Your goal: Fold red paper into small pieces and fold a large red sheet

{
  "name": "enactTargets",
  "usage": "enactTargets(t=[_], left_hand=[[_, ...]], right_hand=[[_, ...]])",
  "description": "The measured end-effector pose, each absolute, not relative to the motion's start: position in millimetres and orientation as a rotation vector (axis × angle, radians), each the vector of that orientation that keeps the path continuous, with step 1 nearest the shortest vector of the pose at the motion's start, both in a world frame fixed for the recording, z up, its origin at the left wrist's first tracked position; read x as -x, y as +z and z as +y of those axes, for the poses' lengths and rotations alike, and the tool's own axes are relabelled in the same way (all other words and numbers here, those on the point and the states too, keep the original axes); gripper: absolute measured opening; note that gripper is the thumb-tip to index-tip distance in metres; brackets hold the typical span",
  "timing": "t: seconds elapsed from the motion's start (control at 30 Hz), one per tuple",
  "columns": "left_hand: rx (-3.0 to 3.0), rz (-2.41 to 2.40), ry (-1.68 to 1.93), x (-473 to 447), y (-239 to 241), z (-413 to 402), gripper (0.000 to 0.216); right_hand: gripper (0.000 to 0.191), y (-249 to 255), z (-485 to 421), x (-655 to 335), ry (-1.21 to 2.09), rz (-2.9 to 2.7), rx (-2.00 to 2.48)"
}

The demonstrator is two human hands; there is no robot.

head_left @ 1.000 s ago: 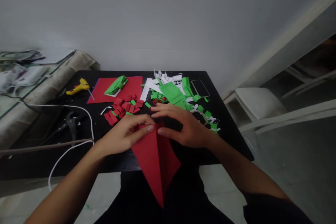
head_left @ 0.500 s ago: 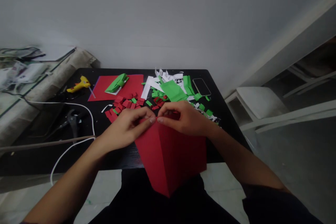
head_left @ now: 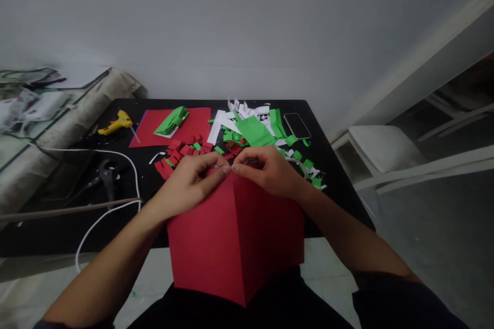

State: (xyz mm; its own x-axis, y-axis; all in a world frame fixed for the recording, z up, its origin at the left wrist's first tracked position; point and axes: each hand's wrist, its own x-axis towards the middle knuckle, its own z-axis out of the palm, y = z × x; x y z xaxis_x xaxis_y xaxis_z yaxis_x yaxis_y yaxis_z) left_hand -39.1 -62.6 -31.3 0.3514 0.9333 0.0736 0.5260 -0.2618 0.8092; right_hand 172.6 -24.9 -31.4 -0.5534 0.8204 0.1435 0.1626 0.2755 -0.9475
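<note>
A large red sheet of paper [head_left: 208,247], creased down its middle, hangs over the table's front edge and above the lap. My left hand [head_left: 195,180] pinches its top edge just left of the crease. On the other side of the crease, my right hand [head_left: 266,168] pinches the same edge, with the two thumbs almost touching. The sheet's halves slope away from the crease, the right one in deeper shade. Beyond the hands lie small red paper pieces [head_left: 181,151] and a green paper sheet [head_left: 254,131].
A yellow glue gun [head_left: 118,122] lies at the left beside a flat red sheet [head_left: 198,119], which carries a folded green paper piece [head_left: 172,121]. White scraps [head_left: 216,128] and a phone [head_left: 297,126] are at the back. A white cable [head_left: 131,164] crosses the left side. A white chair [head_left: 386,149] stands right.
The left half of the red sheet has swung outward to the left and now shows wider. Both hands keep their pinch at the top edge, nearly in the same place.
</note>
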Motion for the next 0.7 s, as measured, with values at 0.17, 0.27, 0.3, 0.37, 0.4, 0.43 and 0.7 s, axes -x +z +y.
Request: enactTargets(t=[0.17, 0.27, 0.3, 0.37, 0.4, 0.43, 0.7], left_hand=[[-1.814, 1.248, 0.765, 35.3, -38.6, -59.5, 0.029], [-1.773, 1.245, 0.773, 32.8, -44.3, -58.2, 0.03], [-1.77, 1.253, 0.775, 32.2, -46.2, -57.9, 0.03], [-1.782, 1.282, 0.776, 31.2, -49.7, -57.3, 0.03], [-1.795, 1.3, 0.776, 30.8, -51.0, -56.8, 0.03], [-1.815, 1.318, 0.771, 30.5, -52.1, -56.2, 0.031], [-2.125, 1.415, 0.671, 28.5, -94.8, -37.6, 0.021]], right_hand=[[0.011, -40.0, -23.4, -170.9, 1.282, -1.854, 0.923], [0.012, -46.1, -23.3, -170.7, 1.284, -1.83, 0.944], [0.012, -47.9, -23.4, -170.8, 1.278, -1.825, 0.955], [0.013, -51.1, -23.3, -171.3, 1.255, -1.828, 0.981], [0.013, -52.7, -22.6, -171.8, 1.248, -1.834, 0.989], [0.013, -54.4, -21.4, -172.4, 1.248, -1.843, 0.992], [0.011, -105.1, -5.6, -174.9, 0.868, -2.145, 1.019]])
